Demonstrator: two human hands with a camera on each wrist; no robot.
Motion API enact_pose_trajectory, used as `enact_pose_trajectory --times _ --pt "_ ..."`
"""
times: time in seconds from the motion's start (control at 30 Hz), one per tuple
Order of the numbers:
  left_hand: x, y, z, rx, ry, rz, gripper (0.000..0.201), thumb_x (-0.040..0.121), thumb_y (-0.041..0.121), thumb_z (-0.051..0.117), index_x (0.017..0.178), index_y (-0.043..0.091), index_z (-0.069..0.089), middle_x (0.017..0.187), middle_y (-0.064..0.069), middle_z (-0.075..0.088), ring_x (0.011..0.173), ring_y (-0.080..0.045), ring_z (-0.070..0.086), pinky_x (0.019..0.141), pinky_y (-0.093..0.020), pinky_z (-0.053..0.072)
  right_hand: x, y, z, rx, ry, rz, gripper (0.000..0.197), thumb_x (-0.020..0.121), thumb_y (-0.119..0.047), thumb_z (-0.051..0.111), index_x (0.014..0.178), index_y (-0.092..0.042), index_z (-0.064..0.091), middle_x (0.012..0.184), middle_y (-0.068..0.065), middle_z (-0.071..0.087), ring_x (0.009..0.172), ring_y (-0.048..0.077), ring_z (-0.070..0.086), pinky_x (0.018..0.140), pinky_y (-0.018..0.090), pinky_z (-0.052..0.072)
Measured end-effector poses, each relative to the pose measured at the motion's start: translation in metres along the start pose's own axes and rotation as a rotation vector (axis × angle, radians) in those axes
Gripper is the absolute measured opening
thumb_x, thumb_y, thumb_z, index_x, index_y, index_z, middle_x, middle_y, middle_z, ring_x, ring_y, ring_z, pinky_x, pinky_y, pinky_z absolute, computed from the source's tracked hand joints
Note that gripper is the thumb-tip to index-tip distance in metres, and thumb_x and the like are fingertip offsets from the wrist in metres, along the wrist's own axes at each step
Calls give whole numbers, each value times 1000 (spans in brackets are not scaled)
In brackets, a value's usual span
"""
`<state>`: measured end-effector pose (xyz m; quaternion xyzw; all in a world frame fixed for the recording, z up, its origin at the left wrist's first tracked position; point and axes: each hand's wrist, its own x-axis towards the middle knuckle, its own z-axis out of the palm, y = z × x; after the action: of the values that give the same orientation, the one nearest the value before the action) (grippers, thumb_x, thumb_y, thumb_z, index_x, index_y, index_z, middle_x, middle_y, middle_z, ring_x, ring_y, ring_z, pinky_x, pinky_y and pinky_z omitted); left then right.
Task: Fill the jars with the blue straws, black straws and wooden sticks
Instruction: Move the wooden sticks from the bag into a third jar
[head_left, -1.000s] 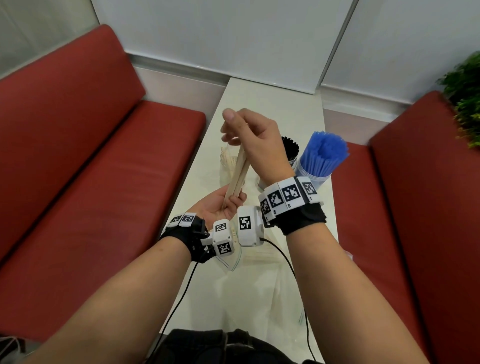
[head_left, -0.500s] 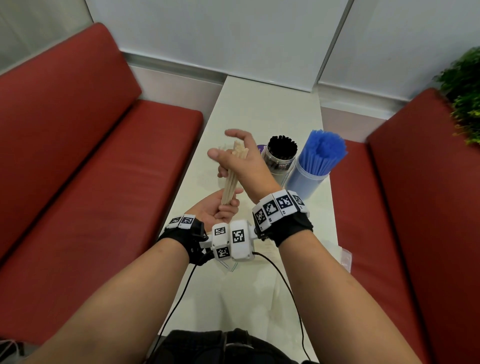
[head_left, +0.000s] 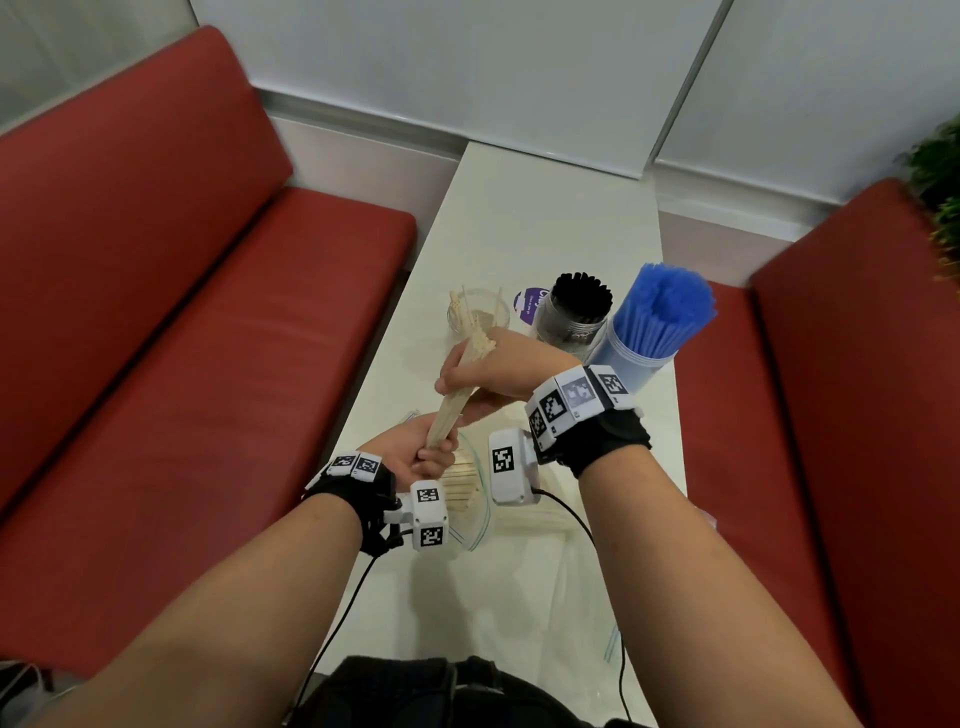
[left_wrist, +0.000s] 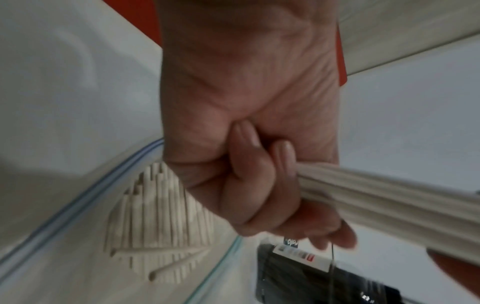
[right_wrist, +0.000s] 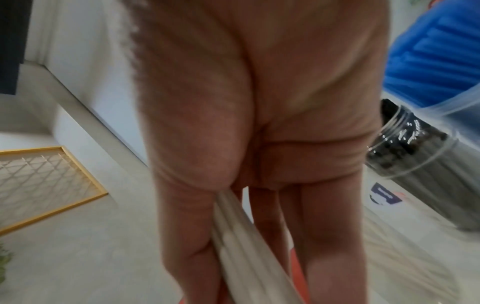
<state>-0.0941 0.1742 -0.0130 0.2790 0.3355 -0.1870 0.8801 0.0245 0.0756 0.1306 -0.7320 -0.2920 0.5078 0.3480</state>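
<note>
Wooden sticks (head_left: 457, 400): one bundle above the table | left hand (head_left: 415, 457) fisted round the lower end | right hand (head_left: 493, 371) wrapped round the upper part | third jar (head_left: 478, 312) just beyond, a few sticks inside | advice: square the ends, tilt upright, lower in together

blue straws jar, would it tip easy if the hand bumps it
Probably yes: the blue straws stand well above the jar rim and fan outward, so it looks top-heavy. Thin plastic straws likely weigh little, so a nudge from the right hand, close beside it, might slide or topple it.
</note>
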Motion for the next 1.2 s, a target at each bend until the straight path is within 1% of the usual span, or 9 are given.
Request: enact_pose_trajectory --times 0.13,0.27,0.37,0.47,0.57,0.67,0.87,1.07,1.2 --pt "15 0 -7 61 290 171 27 97 25 48 78 7 57 55 -1 50 35 -6 34 30 -15 22 0 -9 -7 -28 88 -50 4 87 -5 73 88 -3 70 93 22 72 92 37 74 90 49 60" --pt "18 13 -17 330 645 329 40 96 24 49 66 1 64 53 -9 61 41 -18 47 42 -22 36 2 -34 -50 193 378 -241 5 87 -5 74 85 -4 70 88 19 69 88 34 73 83 43 62" --pt "13 19 -19 752 595 233 30 90 16 51 79 -5 70 77 -14 73 56 -24 60 59 -31 54 11 -47 -75 284 662 -355 9 85 -7 75 78 -9 70 83 18 69 79 31 73 74 38 64" --pt "12 21 -15 1189 488 185 21 86 16 62 89 2 77 91 -13 75 72 -20 64 80 -33 56 38 -42 -82 197 802 -284 11 83 -9 76 75 -14 70 84 17 73 76 30 74 69 39 64" --pt "16 22 -7 1502 428 232 25 83 12 66 106 13 76 110 -4 72 100 -17 64 85 -22 47 74 -27 -77 28 810 -175 7 84 -15 75 77 -15 71 83 15 74 79 32 74 78 45 62" --pt "28 12 -6 1694 441 213 40 90 17 62 129 12 61 133 -5 57 124 -22 52 103 -29 41 104 -3 -68 -41 753 -87 9 84 -17 74 88 -9 75 92 17 75 90 34 73 87 48 59" --pt "45 -13 -13 1990 537 116 67 82 45 69 136 15 44 131 -5 46 119 -28 45 97 -43 43 141 32 -61 -210 685 4 18 88 -28 71 93 -11 73 85 4 68 93 29 70 77 30 52" --pt "48 -15 -15 2130 606 134 33 95 12 46 128 15 52 125 -6 55 112 -26 54 90 -36 42 142 38 -55 -90 756 -204 28 84 -33 76 106 -24 62 109 -2 60 98 15 57 77 17 43" --pt "44 -6 -5 2151 652 109 30 96 7 41 118 17 58 120 -2 62 109 -23 62 93 -34 42 134 42 -45 -246 834 -446 26 98 -20 57 122 -12 63 126 8 63 123 24 54 102 33 40"
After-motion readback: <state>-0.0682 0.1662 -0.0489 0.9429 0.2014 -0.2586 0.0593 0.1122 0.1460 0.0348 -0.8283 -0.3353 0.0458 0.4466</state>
